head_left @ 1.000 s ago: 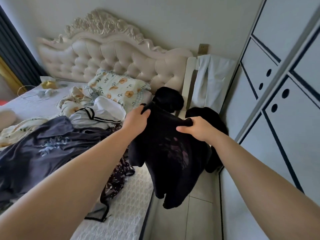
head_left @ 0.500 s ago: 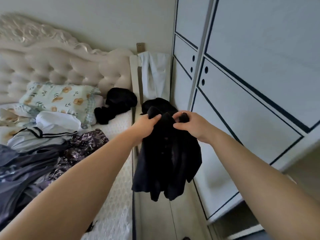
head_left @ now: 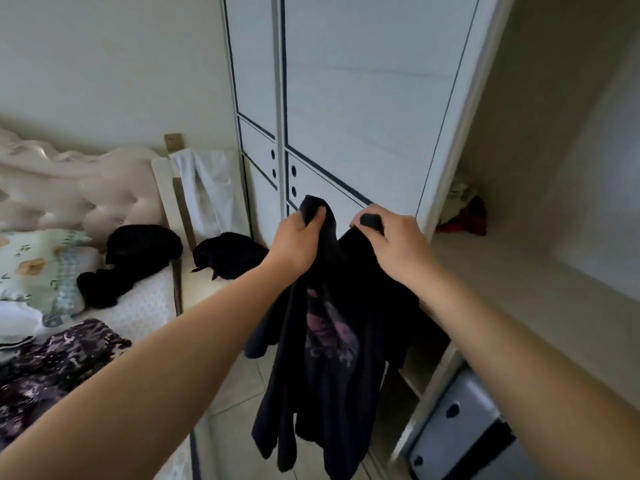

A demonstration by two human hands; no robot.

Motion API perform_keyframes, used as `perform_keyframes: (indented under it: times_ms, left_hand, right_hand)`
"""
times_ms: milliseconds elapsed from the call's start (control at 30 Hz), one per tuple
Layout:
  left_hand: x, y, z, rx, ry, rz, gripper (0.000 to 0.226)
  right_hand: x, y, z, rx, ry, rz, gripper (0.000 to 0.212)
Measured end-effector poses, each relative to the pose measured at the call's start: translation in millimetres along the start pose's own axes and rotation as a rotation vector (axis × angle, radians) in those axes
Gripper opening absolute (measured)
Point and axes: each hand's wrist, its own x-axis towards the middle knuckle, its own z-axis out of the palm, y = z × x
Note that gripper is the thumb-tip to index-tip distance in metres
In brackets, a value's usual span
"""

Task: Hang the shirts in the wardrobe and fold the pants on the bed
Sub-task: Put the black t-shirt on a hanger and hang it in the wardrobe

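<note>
Before wardrobe [head_left: 346, 98], fingers [head_left: 317, 216] seemingly tight round shirt [head_left: 329, 358]

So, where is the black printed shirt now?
In the head view the black printed shirt hangs mid-frame, held by the left hand and right hand, before the white wardrobe door.

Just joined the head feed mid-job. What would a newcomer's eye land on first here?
A black shirt with a pinkish print hangs in the centre, gripped at its top by the left hand and the right hand. Behind it stand the white wardrobe doors, with an open shelf to the right. On the left, more clothes lie heaped on the bed.
</note>
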Motion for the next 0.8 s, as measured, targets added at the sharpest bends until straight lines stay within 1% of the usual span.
perform_keyframes:
  times_ms: [100, 167, 233, 267, 333, 400, 500, 567, 633, 700, 800]
  left_hand:
    - [-17.4, 37.9, 24.1, -0.052, 0.028, 0.078, 0.038]
    - [-27.7, 64.4, 39.1, 0.049, 0.072, 0.246, 0.032]
    - [-37.0, 92.0, 54.0, 0.179, 0.136, 0.423, 0.018]
    - [-40.6, 105.6, 61.7, 0.210, 0.163, 0.495, 0.016]
    - [-46.7, 130.9, 78.0, 0.236, 0.181, 0.604, 0.023]
    - [-51.7, 155.1, 94.5, 0.240, 0.162, 0.685, 0.031]
    - [-57.1, 187.7, 119.4, 0.162, 0.080, 0.808, 0.035]
    - [-60.3, 207.0, 136.5, 0.062, -0.017, 0.843, 0.038]
    - [-61.3, 222.6, 151.6, -0.057, -0.142, 0.795, 0.036]
    - [-55.9, 233.5, 165.4, -0.137, -0.264, 0.724, 0.029]
    - [-42.8, 250.3, 184.7, -0.069, -0.368, 0.724, 0.030]
  right_hand:
    - [-10.7, -8.1, -47.1, 0.149, 0.136, 0.013, 0.015]
    - [-16.6, -12.2, -82.5, 0.171, 0.183, -0.029, 0.019]
    - [-21.6, -13.3, -117.8, 0.178, 0.207, -0.048, 0.021]
    - [-22.6, -13.6, -134.5, 0.170, 0.224, -0.055, 0.021]
    - [-23.1, -13.7, -166.1, 0.138, 0.279, -0.063, 0.020]
    - [-23.6, -13.5, -196.2, 0.116, 0.333, -0.048, 0.021]
    - [-25.8, -12.3, -234.4, 0.079, 0.338, -0.004, 0.021]
    - [-27.5, -11.0, -255.6, 0.107, 0.356, 0.020, 0.025]
    - [-27.4, -8.2, -274.0, 0.188, 0.389, 0.063, 0.023]
    - [-25.0, -3.0, -288.9, 0.217, 0.414, 0.126, 0.016]
    - [-15.8, 6.2, -310.7, 0.170, 0.455, 0.182, 0.015]
